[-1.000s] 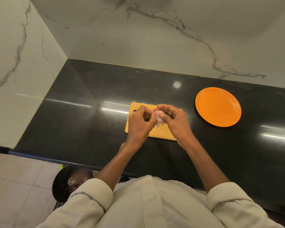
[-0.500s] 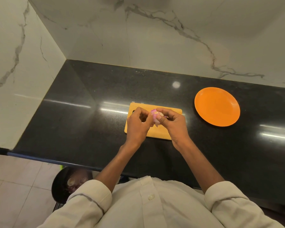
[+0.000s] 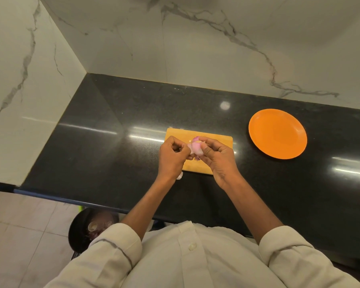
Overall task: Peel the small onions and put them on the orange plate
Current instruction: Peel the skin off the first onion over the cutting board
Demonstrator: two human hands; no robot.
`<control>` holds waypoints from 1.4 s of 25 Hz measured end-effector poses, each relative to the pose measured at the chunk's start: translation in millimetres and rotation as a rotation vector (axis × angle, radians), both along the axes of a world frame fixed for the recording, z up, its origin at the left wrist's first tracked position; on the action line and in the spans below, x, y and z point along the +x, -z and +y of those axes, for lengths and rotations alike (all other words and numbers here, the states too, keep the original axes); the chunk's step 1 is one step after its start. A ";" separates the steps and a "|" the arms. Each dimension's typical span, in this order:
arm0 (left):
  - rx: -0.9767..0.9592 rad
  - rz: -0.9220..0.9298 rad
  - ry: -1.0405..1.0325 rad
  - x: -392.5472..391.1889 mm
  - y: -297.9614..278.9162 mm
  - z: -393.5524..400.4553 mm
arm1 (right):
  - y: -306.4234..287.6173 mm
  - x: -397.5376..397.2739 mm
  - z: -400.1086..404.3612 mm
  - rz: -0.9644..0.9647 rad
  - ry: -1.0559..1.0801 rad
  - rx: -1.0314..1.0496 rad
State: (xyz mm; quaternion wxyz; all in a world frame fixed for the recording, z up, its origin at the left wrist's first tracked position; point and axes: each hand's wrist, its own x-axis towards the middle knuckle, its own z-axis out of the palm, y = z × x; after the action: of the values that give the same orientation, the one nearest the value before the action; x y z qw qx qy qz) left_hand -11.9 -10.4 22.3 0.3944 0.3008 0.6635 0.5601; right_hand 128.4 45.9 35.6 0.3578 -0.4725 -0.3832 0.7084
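A small pink onion (image 3: pixel 195 146) is held between both hands just above the yellow cutting board (image 3: pixel 214 140). My right hand (image 3: pixel 218 157) grips it from the right with thumb and fingers. My left hand (image 3: pixel 172 157) pinches a pale flap of skin on its left side. A scrap of peel (image 3: pixel 180 175) lies on the counter below my left hand. The orange plate (image 3: pixel 277 134) sits to the right of the board with nothing on it.
The black stone counter (image 3: pixel 112 142) ends in a marble corner at the back left. On the floor under the counter's front edge stands a dark bin (image 3: pixel 85 229) with peels inside.
The hands have turned the onion and pulled its skin apart; more pink flesh shows now. A scrap of peel has appeared on the counter below my left hand.
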 end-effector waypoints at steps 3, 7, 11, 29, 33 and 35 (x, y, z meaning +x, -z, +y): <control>-0.058 -0.175 0.023 -4.1 2.3 -0.1 | 1.7 -0.4 2.8 0.024 0.027 -0.063; -0.078 -0.167 0.145 -1.5 3.2 -3.1 | 4.1 -1.7 2.7 -0.122 -0.026 -0.067; -0.083 -0.112 0.113 -3.2 2.2 -3.9 | 3.0 -5.9 1.1 -0.212 -0.006 -0.007; -0.069 -0.197 0.063 -10.9 0.7 -6.9 | -1.5 -6.4 4.1 0.024 0.051 -0.297; -0.084 -0.213 0.136 -14.6 3.7 -10.0 | -0.8 -2.3 3.0 0.017 0.013 -0.287; -0.122 -0.145 0.124 -12.9 8.3 -8.7 | 1.0 -1.3 1.6 -0.008 0.017 -0.246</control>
State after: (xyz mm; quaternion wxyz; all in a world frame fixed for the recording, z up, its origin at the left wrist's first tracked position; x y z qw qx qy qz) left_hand -24.8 -19.1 14.1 0.4928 0.2752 0.6462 0.5136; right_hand 127.1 47.5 34.5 0.3014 -0.5190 -0.2910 0.7451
